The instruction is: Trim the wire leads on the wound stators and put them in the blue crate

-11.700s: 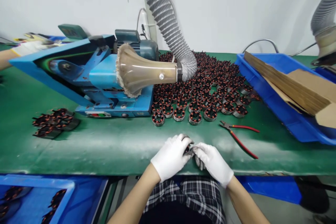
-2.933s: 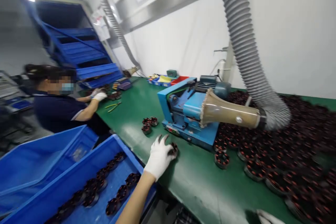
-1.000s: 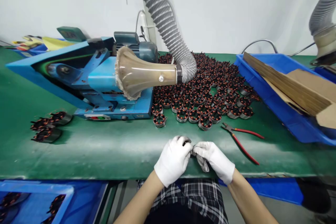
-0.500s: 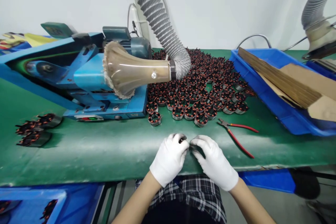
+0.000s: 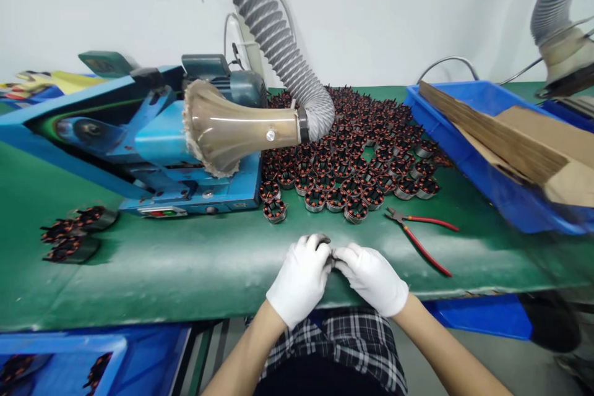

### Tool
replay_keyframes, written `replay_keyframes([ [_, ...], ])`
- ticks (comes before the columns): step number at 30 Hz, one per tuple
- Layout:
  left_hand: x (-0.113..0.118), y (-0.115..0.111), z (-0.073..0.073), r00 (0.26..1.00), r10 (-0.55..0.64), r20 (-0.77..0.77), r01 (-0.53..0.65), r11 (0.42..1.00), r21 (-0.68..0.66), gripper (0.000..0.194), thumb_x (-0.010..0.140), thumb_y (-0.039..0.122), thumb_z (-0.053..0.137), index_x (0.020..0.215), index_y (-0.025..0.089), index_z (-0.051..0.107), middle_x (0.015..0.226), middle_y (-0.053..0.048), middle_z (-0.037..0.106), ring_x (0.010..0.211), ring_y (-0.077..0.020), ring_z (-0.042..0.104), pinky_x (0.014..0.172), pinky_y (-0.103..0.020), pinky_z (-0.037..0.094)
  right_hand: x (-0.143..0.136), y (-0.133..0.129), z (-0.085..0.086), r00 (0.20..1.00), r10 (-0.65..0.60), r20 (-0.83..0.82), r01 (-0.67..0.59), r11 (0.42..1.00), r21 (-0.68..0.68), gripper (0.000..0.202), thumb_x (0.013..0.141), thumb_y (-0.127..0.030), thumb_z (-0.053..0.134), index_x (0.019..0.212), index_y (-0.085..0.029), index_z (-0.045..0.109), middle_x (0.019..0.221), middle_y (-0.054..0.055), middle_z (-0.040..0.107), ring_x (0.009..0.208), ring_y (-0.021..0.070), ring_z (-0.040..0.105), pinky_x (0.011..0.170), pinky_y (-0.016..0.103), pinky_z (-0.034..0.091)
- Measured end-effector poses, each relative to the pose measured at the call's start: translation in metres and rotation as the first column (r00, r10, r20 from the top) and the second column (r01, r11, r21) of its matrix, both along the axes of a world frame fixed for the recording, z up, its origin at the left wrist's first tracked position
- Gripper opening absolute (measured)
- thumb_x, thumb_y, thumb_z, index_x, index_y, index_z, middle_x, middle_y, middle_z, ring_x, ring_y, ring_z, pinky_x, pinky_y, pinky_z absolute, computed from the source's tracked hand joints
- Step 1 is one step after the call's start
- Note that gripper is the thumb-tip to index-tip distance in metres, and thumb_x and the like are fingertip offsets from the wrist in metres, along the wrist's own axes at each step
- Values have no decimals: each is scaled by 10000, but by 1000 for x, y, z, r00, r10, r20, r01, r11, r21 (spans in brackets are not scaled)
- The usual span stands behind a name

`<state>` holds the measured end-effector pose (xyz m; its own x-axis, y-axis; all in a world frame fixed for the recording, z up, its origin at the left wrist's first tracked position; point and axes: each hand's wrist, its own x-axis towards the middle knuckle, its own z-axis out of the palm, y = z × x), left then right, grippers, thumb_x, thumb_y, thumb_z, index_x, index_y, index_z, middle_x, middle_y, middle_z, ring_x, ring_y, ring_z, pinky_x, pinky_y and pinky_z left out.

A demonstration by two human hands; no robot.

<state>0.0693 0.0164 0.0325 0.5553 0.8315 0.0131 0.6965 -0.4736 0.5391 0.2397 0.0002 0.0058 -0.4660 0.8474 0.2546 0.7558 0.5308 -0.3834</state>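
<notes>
Wide green counter point(image 5: 185, 272), the blue machine point(image 5: 153, 148) with its suction hose point(image 5: 273, 31) at the back left, a big spread of copper-wound stators point(image 5: 352, 154) behind and red-handled cutters point(image 5: 420, 235) lying to the right. At the near edge the left hand point(image 5: 301, 278) and right hand point(image 5: 371, 278), both in white gloves, meet over one small stator point(image 5: 327, 252). Fingers of both are pinched close around it, so steadiness likely matters most here: brace the wrists on the counter and turn the part slowly.
</notes>
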Motion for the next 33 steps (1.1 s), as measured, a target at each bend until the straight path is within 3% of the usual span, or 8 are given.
replay_keyframes([
  [6,-17,14,-9,983,120,136,-106,989,-106,765,516,226,770,1183,196,397,1358,-119,294,1227,-281,351,993,-413,357,-5,3,-7,981,-101,-162,98,995,-29,310,955,-248,306,989,-150,599,757,66,549,682,174,565,644,272,478],
  [10,-20,19,-15,990,100,103,-93,993,-68,578,465,277,808,980,201,557,1248,-98,450,1168,-305,414,972,-448,364,-3,6,-3,973,-97,-210,94,995,-23,378,950,-252,287,934,-155,653,691,59,488,599,168,528,561,266,456],
  [15,-16,6,-3,921,214,325,-150,966,-210,588,600,108,685,1133,229,471,1115,-42,548,1013,-196,541,910,-362,438,-4,9,26,893,-228,-388,133,957,-258,246,849,-220,452,691,-178,636,664,24,480,593,150,497,546,251,397],
  [20,-20,-5,24,867,46,497,-7,997,-80,273,686,110,611,924,241,581,1050,-25,537,973,-177,547,860,-304,463,-13,8,52,693,-449,-564,-116,702,-702,256,725,-352,560,558,-166,504,491,-40,398,405,96,371,394,213,277],
  [23,-22,-10,27,866,62,496,-100,994,52,427,699,100,601,1091,244,511,1193,-69,445,1121,-210,457,945,-340,405,-14,6,58,580,-547,-604,-223,606,-763,319,671,-436,615,574,-161,487,454,-51,402,382,79,332,387,204,248],
  [25,-22,-11,24,871,69,486,-135,986,102,536,679,58,587,1167,232,448,1230,-88,413,1150,-215,432,960,-350,392,-14,6,58,552,-571,-608,-221,602,-767,332,667,-438,617,554,-165,467,439,-48,409,384,80,339,396,205,254],
  [28,-20,-8,15,867,90,491,-73,996,-53,532,649,14,567,1124,233,471,1091,-43,520,1011,-168,526,903,-307,436,-14,7,53,574,-580,-578,-111,644,-757,265,666,-393,593,567,-164,503,463,-39,429,398,94,381,402,214,284],
  [33,-16,-4,11,863,141,485,-44,977,-207,227,680,91,577,867,216,612,1104,-32,498,1009,-172,523,886,-282,443,-16,11,39,564,-597,-570,-48,666,-745,217,656,-363,576,602,-157,536,495,-32,454,415,97,398,405,215,298],
])
